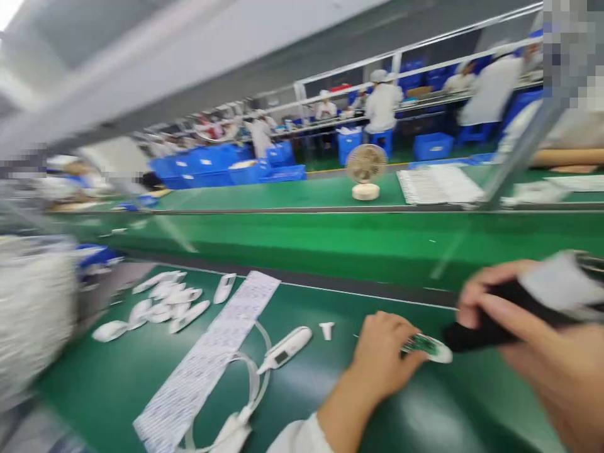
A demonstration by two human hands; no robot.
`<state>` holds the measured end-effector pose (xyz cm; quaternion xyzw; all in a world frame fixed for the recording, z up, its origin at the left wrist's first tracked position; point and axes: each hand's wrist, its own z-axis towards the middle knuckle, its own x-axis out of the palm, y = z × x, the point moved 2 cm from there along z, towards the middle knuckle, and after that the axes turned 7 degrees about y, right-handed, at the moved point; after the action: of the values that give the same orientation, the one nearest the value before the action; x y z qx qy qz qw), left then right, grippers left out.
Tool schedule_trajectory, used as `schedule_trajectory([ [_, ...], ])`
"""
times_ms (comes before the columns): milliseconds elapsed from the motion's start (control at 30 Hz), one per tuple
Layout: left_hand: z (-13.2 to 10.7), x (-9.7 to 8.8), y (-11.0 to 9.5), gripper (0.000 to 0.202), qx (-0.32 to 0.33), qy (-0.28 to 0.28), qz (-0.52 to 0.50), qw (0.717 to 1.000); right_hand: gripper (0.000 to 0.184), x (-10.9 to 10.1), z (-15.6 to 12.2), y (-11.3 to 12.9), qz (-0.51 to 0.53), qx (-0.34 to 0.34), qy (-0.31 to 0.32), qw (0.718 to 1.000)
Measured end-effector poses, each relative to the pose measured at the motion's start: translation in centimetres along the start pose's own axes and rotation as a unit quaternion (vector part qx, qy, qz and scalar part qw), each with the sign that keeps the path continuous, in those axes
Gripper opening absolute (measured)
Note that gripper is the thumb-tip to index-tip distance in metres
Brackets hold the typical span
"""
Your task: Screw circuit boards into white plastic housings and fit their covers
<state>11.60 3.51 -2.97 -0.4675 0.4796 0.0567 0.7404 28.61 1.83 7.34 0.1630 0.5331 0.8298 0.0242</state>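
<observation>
My left hand (382, 355) rests on the green belt (311, 302) and is shut on a small green circuit board in a white casing (427, 348). My right hand (523, 327) grips a black-handled tool (486, 330) wrapped in white at its far end, and the tool's black end is almost against the board. To the left lies a white digital thermometer (285, 349) beside a small white T-shaped part (326, 329). A white cable (257, 384) loops near a long printed paper strip (207, 358). Several white plastic shells (160, 302) lie further left.
A raised green belt (302, 242) runs across beyond this one, with a small fan (365, 170) and stacked white sheets (438, 184) on it. A blurred white bundle (33, 314) stands at the left. Co-workers in white sit among blue crates (202, 167) further back.
</observation>
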Motion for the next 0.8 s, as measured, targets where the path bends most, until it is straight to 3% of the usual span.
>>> schedule_trajectory([
  [200, 1.0, -1.4, -0.5, 0.020, -0.002, 0.026, 0.011, 1.000, 0.017, 0.3, 0.9, 0.9, -0.039, -0.012, 0.072, 0.997],
  [800, 1.1, -1.1, -0.6, 0.020, 0.002, 0.030, 0.025, 0.999, 0.015, 0.8, 1.1, 0.7, -0.028, -0.016, 0.091, 0.995],
])
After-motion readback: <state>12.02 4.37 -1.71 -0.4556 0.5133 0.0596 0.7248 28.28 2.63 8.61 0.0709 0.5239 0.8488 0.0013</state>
